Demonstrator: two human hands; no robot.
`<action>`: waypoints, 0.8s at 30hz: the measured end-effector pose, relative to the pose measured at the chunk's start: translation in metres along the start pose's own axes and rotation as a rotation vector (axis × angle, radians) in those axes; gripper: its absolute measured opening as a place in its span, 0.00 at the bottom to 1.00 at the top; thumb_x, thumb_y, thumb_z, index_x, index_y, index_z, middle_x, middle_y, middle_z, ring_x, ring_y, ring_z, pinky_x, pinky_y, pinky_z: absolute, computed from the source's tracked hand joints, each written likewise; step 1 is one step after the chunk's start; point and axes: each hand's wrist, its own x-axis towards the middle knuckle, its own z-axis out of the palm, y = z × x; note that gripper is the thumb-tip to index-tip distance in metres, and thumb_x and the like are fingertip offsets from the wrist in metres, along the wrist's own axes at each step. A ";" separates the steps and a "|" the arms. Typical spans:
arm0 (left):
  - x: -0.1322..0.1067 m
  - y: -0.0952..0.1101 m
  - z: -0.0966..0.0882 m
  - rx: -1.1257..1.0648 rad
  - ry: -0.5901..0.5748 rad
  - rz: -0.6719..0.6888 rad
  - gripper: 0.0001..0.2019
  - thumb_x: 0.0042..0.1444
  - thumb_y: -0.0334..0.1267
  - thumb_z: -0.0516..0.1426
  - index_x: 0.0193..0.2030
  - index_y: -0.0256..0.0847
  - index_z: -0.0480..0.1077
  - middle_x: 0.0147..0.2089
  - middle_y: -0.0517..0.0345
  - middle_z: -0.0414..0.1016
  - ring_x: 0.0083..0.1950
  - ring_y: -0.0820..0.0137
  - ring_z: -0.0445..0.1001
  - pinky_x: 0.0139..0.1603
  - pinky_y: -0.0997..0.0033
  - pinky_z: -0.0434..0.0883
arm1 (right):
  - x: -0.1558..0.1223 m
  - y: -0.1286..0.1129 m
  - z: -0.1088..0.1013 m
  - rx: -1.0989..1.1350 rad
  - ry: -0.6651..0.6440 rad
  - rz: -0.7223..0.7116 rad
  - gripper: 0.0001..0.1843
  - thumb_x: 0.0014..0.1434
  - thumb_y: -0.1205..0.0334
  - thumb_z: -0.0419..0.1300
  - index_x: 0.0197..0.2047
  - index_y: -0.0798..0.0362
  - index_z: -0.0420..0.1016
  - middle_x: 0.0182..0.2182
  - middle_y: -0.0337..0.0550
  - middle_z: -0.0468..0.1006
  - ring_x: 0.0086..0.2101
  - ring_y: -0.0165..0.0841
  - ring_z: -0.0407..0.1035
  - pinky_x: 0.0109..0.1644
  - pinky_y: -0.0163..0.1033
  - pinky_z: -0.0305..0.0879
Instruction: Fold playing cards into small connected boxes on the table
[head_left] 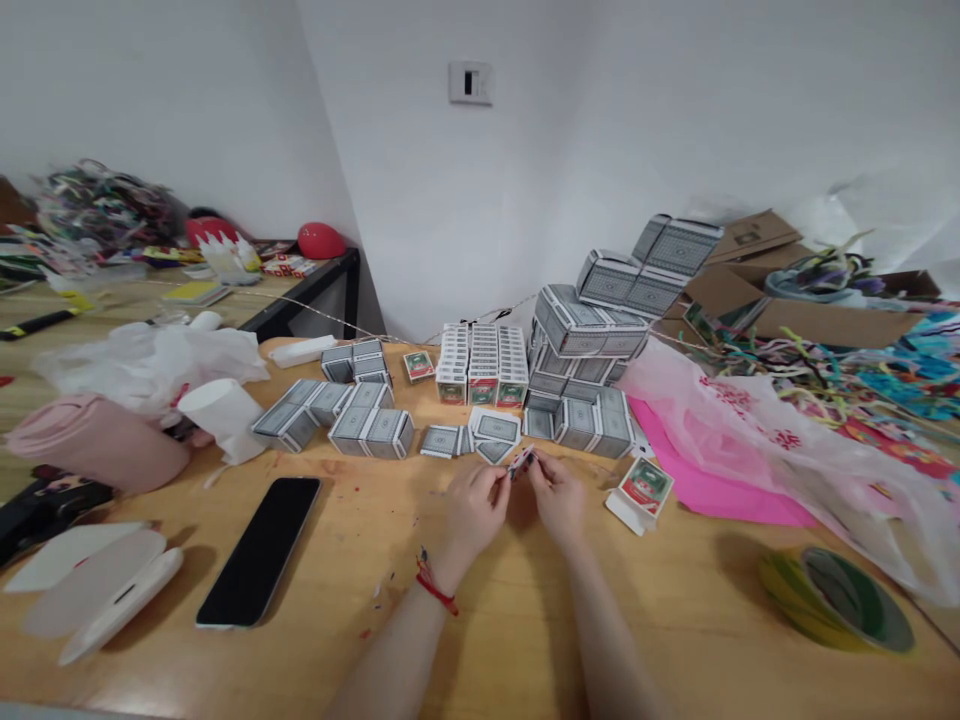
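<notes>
Both my hands meet over the middle of the wooden table [525, 640]. My left hand [474, 505], with a red string at its wrist, and my right hand [559, 497] pinch a small deck of playing cards [521, 462] between their fingertips. Just beyond lie loose grey-backed card packs [495, 430]. An opened small card box [641, 490] with a red and green face lies right of my right hand.
Stacks of grey card boxes [592, 330] pile at the back. A black phone [259, 550] lies at left, near white plastic pieces [97, 590] and a paper cup [221, 410]. A pink plastic bag [750, 440], coloured strips and a tape roll [836, 600] are at right.
</notes>
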 end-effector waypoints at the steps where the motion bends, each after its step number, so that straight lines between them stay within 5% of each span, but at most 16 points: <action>1: -0.001 0.001 0.001 -0.003 -0.007 0.005 0.06 0.55 0.31 0.51 0.30 0.39 0.67 0.28 0.56 0.72 0.31 0.70 0.70 0.33 0.71 0.65 | -0.001 0.000 0.001 -0.036 0.002 0.005 0.19 0.54 0.51 0.53 0.42 0.54 0.75 0.37 0.47 0.80 0.37 0.38 0.74 0.42 0.41 0.68; 9: -0.003 0.012 0.007 0.018 -0.042 0.087 0.07 0.55 0.30 0.51 0.28 0.40 0.67 0.28 0.56 0.73 0.30 0.70 0.70 0.32 0.70 0.65 | -0.009 -0.002 0.010 -0.249 0.179 0.077 0.20 0.56 0.52 0.50 0.41 0.55 0.75 0.36 0.51 0.80 0.36 0.38 0.74 0.40 0.40 0.67; 16: -0.003 0.001 0.001 0.065 0.027 0.028 0.06 0.55 0.31 0.50 0.31 0.40 0.67 0.27 0.56 0.72 0.30 0.70 0.70 0.32 0.70 0.65 | -0.006 -0.008 0.008 -0.127 0.038 0.017 0.19 0.55 0.52 0.50 0.41 0.54 0.74 0.37 0.48 0.80 0.36 0.37 0.74 0.40 0.38 0.67; 24: -0.001 0.009 0.002 0.047 0.013 0.088 0.07 0.55 0.30 0.50 0.29 0.40 0.67 0.26 0.56 0.71 0.30 0.70 0.70 0.31 0.70 0.64 | -0.009 -0.007 0.008 -0.294 0.136 0.006 0.21 0.56 0.50 0.49 0.42 0.53 0.74 0.36 0.48 0.80 0.35 0.37 0.74 0.40 0.40 0.66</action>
